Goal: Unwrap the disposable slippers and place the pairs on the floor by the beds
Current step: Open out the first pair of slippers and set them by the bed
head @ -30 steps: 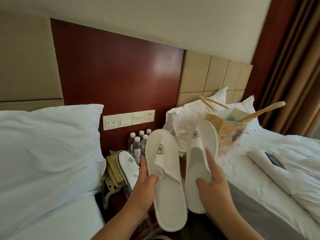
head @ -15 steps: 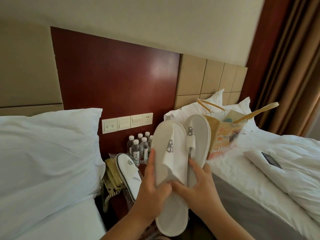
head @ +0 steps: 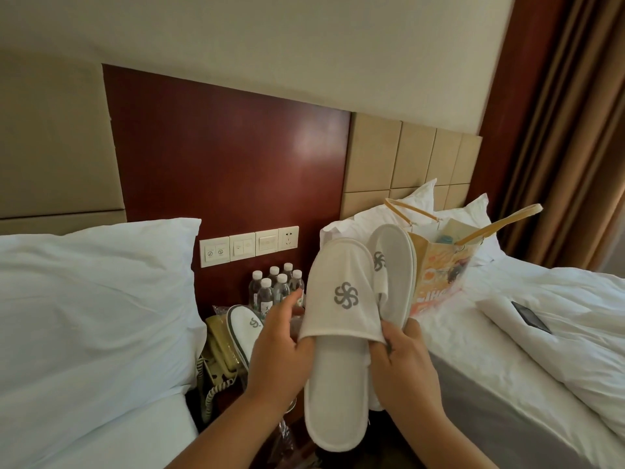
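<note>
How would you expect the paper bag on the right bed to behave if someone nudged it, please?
The paper bag probably tips easily: it stands tall and already leaning on the soft, rumpled bed. It looks light, though its contents are mostly hidden. Its long handles could snag a passing hand.

The slippers [head: 338, 333] look like matt white terry cloth, the wall panel [head: 230, 164] behind is glossy dark wood, the bottles [head: 274, 289] probably clear plastic.
</note>
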A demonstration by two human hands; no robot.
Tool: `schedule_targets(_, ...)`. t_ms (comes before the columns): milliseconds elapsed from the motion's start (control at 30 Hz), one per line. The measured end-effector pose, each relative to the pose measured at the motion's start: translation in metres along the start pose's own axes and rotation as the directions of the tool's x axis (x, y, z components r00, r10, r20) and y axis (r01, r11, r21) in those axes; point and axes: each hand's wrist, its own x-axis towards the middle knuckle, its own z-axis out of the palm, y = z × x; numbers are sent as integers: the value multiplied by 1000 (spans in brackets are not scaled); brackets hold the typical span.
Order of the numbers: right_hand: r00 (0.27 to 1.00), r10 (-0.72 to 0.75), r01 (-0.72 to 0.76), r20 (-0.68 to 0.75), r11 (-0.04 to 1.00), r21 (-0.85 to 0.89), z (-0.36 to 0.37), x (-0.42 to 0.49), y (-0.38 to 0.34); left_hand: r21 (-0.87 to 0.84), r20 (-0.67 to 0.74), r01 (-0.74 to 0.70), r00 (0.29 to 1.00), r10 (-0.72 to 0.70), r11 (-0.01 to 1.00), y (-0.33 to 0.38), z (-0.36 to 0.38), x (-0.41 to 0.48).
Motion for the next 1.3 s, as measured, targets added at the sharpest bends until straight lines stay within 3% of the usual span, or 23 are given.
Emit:
schedule_targets(100, 1000, -5, 5, 11, 1000, -19, 0, 0, -3, 36, -32, -83, 996, 84, 996, -3, -4, 4)
schedule_targets(300, 1000, -15, 16, 5, 997, -71, 2, 4, -9, -20, -19, 4, 1000, -5, 1000, -6, -10, 5)
schedule_targets(367, 1000, 24, -24, -18, 1000, -14, 3, 10, -13, 23, -37, -14, 999, 15, 1000, -2, -9, 4)
schedule_targets(500, 992, 60, -41, -115, 987, 158, 10, 19, -28, 251, -97, -164, 976, 193, 954, 15, -2, 3)
schedule_targets(633, 988, 30, -2, -153, 984, 177, 15, 25, -37, 354, 57, -358, 930, 362, 864, 28, -1, 5)
schedule_targets(833, 990, 1, 34, -144, 970, 242, 15, 31, -50, 287, 89, -260, 965, 245, 922, 44, 5, 17)
schedule_targets(900, 990, -5, 41, -142, 966, 257, 17, 33, -54, 346, 114, -343, 939, 324, 873, 47, 6, 22)
schedule_targets(1000, 991, 14, 26, -136, 957, 287, 18, 35, -57, 451, 275, -557, 830, 484, 697, 40, 7, 31)
schedule_targets(1033, 993, 15, 20, -120, 958, 286, 18, 36, -57, 416, 345, -583, 811, 473, 697, 39, 5, 34)
schedule_targets(1100, 996, -25, 43, -84, 975, 217, 17, 34, -54, 306, 403, -527, 826, 394, 793, 39, 1, 41)
schedule_targets(1167, 997, -56, 67, -59, 975, 213, 16, 32, -50, 272, 374, -437, 869, 324, 857, 36, -2, 46)
schedule_targets(1300, 996, -80, 84, -26, 924, 373, 8, 27, -41, 254, 262, -329, 929, 262, 910, 35, -14, 56)
